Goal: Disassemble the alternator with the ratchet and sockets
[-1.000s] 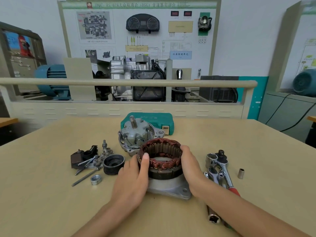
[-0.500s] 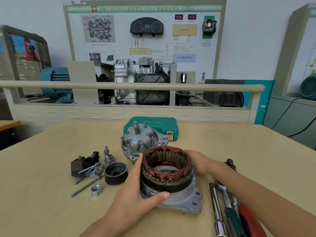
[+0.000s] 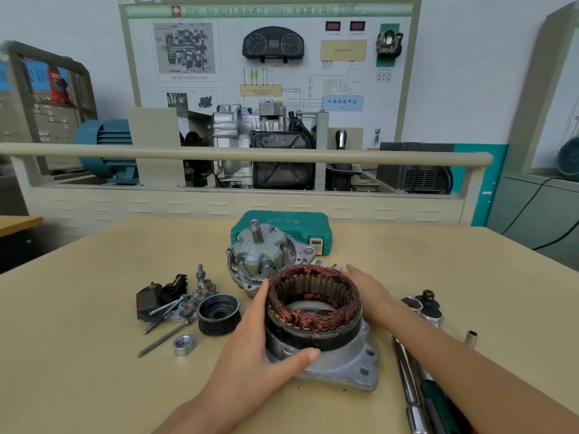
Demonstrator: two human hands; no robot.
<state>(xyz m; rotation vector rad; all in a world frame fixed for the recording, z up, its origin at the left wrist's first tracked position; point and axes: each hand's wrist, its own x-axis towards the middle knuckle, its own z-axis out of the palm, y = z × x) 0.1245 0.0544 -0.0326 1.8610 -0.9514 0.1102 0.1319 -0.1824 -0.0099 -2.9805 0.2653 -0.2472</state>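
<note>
- The left hand (image 3: 250,349) wraps the near-left side of the stator (image 3: 313,308): its thumb curls round the front along the base of the dark core, and its fingers (image 3: 261,296) run up the left wall, so it grips the stator.
- The stator, a ring of copper windings over a dark laminated core, sits upright on a silver end housing (image 3: 351,368) that lies flat on the table (image 3: 78,355), near the middle of the near edge.
- The right hand (image 3: 368,291) lies against the far-right side of the stator with its fingers stretched out and relaxed toward the far side; they are not curled round anything.
- Under the right forearm, at the right, lie long chrome tools (image 3: 410,386) with a green and a red handle beside them; a ratchet head (image 3: 427,308) lies just beyond, and a small socket (image 3: 470,338) stands near it.
- Left of the stator lie a black pulley (image 3: 219,313), a nut (image 3: 184,344), long bolts (image 3: 163,338), and a cluster of small dark and metal parts (image 3: 166,297).
- Just behind the stator stands the rotor (image 3: 260,255) in its housing, shaft up.
- A closed green tool case (image 3: 282,223) lies behind that.
- Beyond the table stands a training rig with a gearbox (image 3: 263,148) and a wall diagram board (image 3: 266,57).
</note>
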